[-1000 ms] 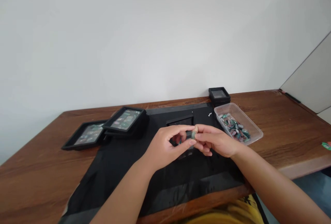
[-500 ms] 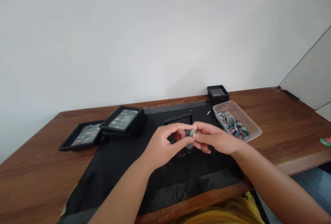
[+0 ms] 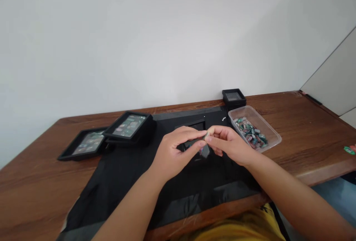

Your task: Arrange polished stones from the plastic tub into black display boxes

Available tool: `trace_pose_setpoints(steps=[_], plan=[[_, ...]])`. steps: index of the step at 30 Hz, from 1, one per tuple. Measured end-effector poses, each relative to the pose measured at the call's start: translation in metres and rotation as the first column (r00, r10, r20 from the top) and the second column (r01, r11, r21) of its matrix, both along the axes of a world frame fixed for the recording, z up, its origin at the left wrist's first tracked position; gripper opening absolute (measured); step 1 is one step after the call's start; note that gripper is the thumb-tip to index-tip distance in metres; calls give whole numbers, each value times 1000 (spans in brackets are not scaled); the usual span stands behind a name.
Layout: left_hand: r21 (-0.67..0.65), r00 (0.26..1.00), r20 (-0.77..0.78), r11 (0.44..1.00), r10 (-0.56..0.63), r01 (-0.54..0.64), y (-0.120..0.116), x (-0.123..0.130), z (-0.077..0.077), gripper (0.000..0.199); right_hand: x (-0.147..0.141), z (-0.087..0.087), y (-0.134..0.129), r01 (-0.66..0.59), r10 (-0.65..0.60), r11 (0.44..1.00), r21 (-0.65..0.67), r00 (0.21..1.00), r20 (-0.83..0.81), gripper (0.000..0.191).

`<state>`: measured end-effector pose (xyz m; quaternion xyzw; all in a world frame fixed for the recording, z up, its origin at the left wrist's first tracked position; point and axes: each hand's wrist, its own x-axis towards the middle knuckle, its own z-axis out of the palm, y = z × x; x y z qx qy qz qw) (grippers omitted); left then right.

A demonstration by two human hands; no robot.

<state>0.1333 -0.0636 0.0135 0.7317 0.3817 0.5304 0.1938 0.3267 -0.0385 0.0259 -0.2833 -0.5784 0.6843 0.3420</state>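
Thumbs and fingertips of my left hand [image 3: 174, 152] and my right hand [image 3: 232, 146] pinch one small greenish stone [image 3: 205, 136] between them. Most of that stone is covered by the fingers. Below the hands, a black frame [image 3: 204, 125] lies on a black mat [image 3: 129, 172]; shiny bits show inside it, too small to make out, and the hands hide much of it. Close to my right hand stands a clear plastic tub [image 3: 271, 131] holding many green, pink and grey stones [image 3: 251, 133].
To the left, two black frames filled with stones lie partly overlapped: an upper frame [image 3: 148, 120] and a lower frame [image 3: 65, 155]. A small stack of black frames [image 3: 234, 101] stands by the wall. A green and red item [image 3: 349, 150] is at the table's right edge.
Both hands have lifted slightly and the stone has turned in the fingers, so less of it shows. Shiny bits in the frame beneath have come into view.
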Motion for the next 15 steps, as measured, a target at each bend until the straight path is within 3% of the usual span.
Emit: trace_pose_setpoints(steps=[8,15], plan=[[67,997,18,995,73,-74,-5,5,2,13,1,1,0,-11,11,1000,6,1000,-22,47],[74,990,57,988,129,-133,-7,7,1,10,2,-3,-2,-50,50,991,123,999,9,29]])
